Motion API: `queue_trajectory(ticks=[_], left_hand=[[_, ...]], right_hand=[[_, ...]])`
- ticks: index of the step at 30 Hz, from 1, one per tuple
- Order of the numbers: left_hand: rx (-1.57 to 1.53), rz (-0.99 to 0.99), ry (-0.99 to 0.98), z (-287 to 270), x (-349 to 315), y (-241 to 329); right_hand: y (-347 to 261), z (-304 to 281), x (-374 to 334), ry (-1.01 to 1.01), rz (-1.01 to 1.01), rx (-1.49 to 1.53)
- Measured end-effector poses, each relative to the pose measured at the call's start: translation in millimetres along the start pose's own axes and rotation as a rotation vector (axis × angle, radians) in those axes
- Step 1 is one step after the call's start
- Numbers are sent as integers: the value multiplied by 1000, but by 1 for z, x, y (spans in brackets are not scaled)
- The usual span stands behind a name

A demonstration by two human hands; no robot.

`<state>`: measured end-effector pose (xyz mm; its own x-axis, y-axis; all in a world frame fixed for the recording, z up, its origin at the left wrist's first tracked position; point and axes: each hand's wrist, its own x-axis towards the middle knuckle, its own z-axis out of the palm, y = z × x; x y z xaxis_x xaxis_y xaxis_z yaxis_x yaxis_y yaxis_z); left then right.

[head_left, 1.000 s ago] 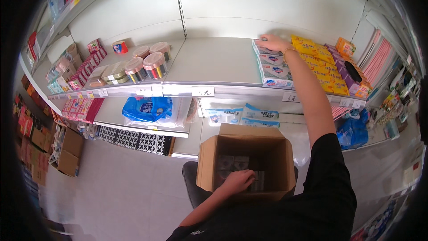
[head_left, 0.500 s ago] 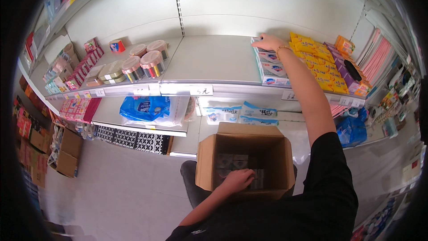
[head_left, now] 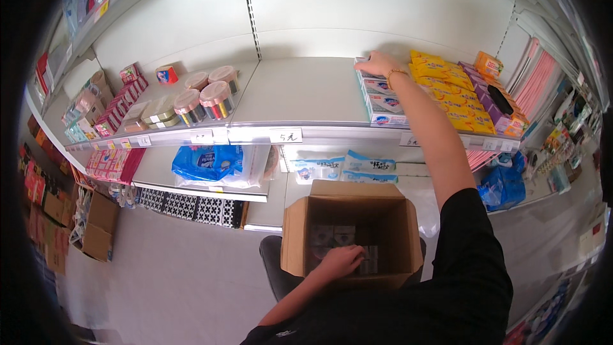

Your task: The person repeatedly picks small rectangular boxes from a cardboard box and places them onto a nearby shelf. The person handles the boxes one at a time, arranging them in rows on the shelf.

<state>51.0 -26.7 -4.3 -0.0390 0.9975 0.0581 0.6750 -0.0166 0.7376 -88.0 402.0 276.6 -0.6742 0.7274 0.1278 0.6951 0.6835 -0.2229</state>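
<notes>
Right hand [head_left: 378, 64] at the white boxes [head_left: 387, 103], upper right-centre — a sideways nudge could skew their row; left hand [head_left: 343, 260] inside the lower-centre carton [head_left: 391, 217] — can't tell the 2 grips.

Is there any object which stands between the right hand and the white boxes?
Nothing visible does: the right hand is at the rear end of the white boxes. The yellow packets lie to their right, not between.
</notes>
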Motion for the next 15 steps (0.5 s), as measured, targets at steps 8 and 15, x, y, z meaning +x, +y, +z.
queue_trajectory(ticks=[8, 15], left_hand=[[-13, 16, 19, 3, 0, -3], [3, -4, 30, 1, -2, 0]], right_hand=[[-4, 5, -4, 44, -25, 37], [-9, 10, -4, -17, 41, 24]])
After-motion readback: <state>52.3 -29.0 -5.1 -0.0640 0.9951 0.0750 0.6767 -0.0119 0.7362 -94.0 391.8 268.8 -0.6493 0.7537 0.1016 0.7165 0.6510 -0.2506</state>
